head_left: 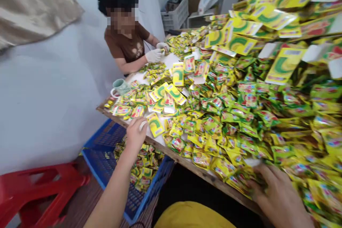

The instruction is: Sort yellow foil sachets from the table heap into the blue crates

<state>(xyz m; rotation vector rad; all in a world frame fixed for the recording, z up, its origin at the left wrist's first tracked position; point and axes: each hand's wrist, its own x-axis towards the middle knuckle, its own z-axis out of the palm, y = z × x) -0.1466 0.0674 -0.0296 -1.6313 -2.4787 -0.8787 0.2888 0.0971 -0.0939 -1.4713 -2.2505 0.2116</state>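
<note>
My left hand (135, 133) is at the table's near edge, fingers curled together, with a white covering on one digit. Just right of it lies a yellow-green carton (155, 125); whether the fingers touch it I cannot tell, and anything inside them is hidden. At the lower right my right hand (279, 188) reaches down into the heap of small yellow-green packets (211, 146). Its thumb and forefinger are apart over the packets, slightly blurred, and a white covering shows at a fingertip. More flat cartons (175, 93) lie in the middle of the table.
A blue crate (100, 142) holding several filled packs stands below the table edge (184, 160). A red stool (40, 188) is at lower left. A mug (120, 87) sits at the table corner. Across from me, a person (130, 42) in white gloves handles a small item. Cartons (285, 64) top the heap.
</note>
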